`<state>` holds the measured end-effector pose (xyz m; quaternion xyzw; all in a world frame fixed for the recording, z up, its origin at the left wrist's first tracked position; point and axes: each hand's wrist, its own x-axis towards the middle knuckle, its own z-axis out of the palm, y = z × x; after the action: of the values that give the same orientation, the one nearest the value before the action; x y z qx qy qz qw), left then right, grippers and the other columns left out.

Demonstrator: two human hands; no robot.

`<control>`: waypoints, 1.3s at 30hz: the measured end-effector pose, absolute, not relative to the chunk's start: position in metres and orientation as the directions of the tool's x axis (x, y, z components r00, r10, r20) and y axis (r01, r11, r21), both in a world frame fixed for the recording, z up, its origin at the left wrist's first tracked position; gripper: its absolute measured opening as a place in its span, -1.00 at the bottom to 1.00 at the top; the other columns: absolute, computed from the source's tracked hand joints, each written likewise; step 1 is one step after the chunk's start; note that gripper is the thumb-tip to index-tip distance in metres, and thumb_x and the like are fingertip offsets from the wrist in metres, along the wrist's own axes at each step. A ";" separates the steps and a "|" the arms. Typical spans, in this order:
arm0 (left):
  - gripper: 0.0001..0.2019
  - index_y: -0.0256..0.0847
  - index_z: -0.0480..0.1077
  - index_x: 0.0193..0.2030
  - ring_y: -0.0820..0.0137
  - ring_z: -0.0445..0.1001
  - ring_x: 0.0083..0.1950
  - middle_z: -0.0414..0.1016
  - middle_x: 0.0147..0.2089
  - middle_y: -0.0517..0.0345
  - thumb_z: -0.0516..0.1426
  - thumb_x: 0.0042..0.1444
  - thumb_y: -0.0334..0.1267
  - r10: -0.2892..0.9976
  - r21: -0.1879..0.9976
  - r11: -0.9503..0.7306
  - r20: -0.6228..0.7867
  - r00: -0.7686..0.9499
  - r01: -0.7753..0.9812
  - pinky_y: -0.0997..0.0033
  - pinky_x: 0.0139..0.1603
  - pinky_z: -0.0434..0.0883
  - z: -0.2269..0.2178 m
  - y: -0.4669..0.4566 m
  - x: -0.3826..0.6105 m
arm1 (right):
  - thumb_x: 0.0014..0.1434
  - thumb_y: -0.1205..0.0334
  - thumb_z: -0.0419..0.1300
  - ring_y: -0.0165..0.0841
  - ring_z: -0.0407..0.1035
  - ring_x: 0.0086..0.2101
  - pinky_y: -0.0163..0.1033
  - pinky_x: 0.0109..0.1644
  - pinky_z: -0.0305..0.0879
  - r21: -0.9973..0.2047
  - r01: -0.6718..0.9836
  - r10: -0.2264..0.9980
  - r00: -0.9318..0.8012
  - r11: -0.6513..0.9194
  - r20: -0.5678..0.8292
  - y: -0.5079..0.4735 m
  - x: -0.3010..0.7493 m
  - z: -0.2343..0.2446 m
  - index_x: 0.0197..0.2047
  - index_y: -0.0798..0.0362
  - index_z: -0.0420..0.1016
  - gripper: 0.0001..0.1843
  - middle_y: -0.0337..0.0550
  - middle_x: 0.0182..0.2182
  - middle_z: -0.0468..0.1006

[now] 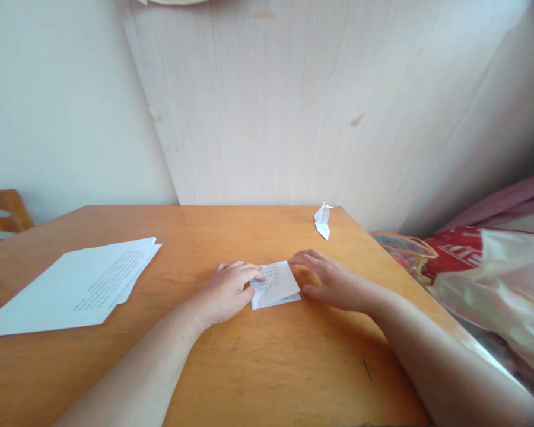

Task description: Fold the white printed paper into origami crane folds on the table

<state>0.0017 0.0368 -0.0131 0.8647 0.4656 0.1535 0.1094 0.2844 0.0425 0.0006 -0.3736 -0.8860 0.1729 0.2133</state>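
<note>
A small folded piece of printed white paper (276, 286) lies on the wooden table (258, 362) in front of me. My left hand (229, 290) rests on its left edge, fingers curled and pressing down on the fold. To the paper's right, my right hand (333, 282) lies with fingers stretched out, fingertips touching the paper's far right corner. A finished folded paper figure (323, 220) stands near the table's far right edge.
A stack of printed white sheets (78, 287) lies on the left of the table. A wooden chair back (2, 210) shows at far left. Plastic bags (480, 279) sit off the table's right side. A pale wood panel (293, 101) stands behind.
</note>
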 end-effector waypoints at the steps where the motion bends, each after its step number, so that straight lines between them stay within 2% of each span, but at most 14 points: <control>1: -0.69 0.02 0.49 0.07 0.23 0.38 0.25 0.48 0.24 0.17 0.07 0.25 -0.28 0.838 0.335 -0.543 0.163 0.520 0.770 0.10 0.24 0.23 -0.013 0.037 0.002 | 0.07 0.47 0.18 -0.21 0.31 0.16 -0.03 0.29 0.21 -0.466 0.587 0.734 -0.633 0.662 0.245 0.042 0.284 0.001 0.24 -0.04 0.34 -0.35 -0.04 0.18 0.39; 8: -0.69 0.02 0.50 0.05 0.22 0.39 0.26 0.49 0.24 0.18 0.07 0.22 -0.32 0.832 0.366 -0.551 0.165 0.530 0.750 0.08 0.26 0.22 -0.014 0.036 0.002 | 0.06 0.43 0.22 -0.17 0.37 0.08 -0.01 0.19 0.30 -0.440 0.584 0.705 -0.686 0.682 0.180 0.041 0.282 0.003 0.24 -0.08 0.38 -0.35 -0.06 0.11 0.47; 14: -0.68 -0.02 0.49 -0.01 0.23 0.38 0.26 0.49 0.24 0.20 0.07 0.16 -0.39 0.840 0.405 -0.533 0.148 0.522 0.743 0.12 0.27 0.24 -0.011 0.033 0.005 | 0.07 0.43 0.21 -0.18 0.35 0.10 -0.02 0.23 0.26 -0.429 0.567 0.686 -0.699 0.703 0.201 0.041 0.281 0.002 0.17 -0.04 0.46 -0.43 -0.07 0.10 0.51; 23: -0.77 -0.06 0.47 -0.14 0.22 0.40 0.18 0.51 0.20 0.20 0.05 0.16 -0.39 0.831 0.443 -0.541 0.146 0.537 0.715 0.13 0.21 0.30 -0.010 0.033 0.005 | 0.13 0.38 0.24 -0.18 0.40 0.01 -0.04 0.14 0.31 -0.441 0.577 0.702 -0.684 0.688 0.200 0.042 0.280 -0.001 0.11 -0.05 0.50 -0.54 -0.10 0.00 0.58; 32: -0.71 -0.03 0.46 -0.06 0.24 0.41 0.13 0.55 0.10 0.20 0.04 0.15 -0.40 0.833 0.461 -0.533 0.136 0.537 0.710 0.15 0.20 0.31 -0.009 0.032 0.006 | 0.25 0.27 0.21 -0.22 0.44 -0.08 -0.08 0.03 0.35 -0.452 0.554 0.695 -0.676 0.699 0.246 0.044 0.278 -0.004 -0.03 -0.05 0.56 -0.77 -0.12 -0.11 0.62; 39: -0.63 -0.01 0.47 -0.01 0.22 0.42 0.14 0.54 0.09 0.17 0.04 0.10 -0.44 0.853 0.495 -0.499 0.141 0.502 0.711 0.18 0.15 0.36 -0.013 0.033 0.007 | 0.31 0.24 0.16 -0.28 0.47 -0.18 -0.17 -0.05 0.36 -0.480 0.569 0.723 -0.651 0.667 0.233 0.047 0.273 -0.005 -0.14 -0.04 0.61 -0.82 -0.17 -0.23 0.64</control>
<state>0.0065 0.0330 -0.0128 0.8453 0.4626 0.1874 0.1905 0.2729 0.0468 -0.0050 -0.3631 -0.8894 0.1856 0.2068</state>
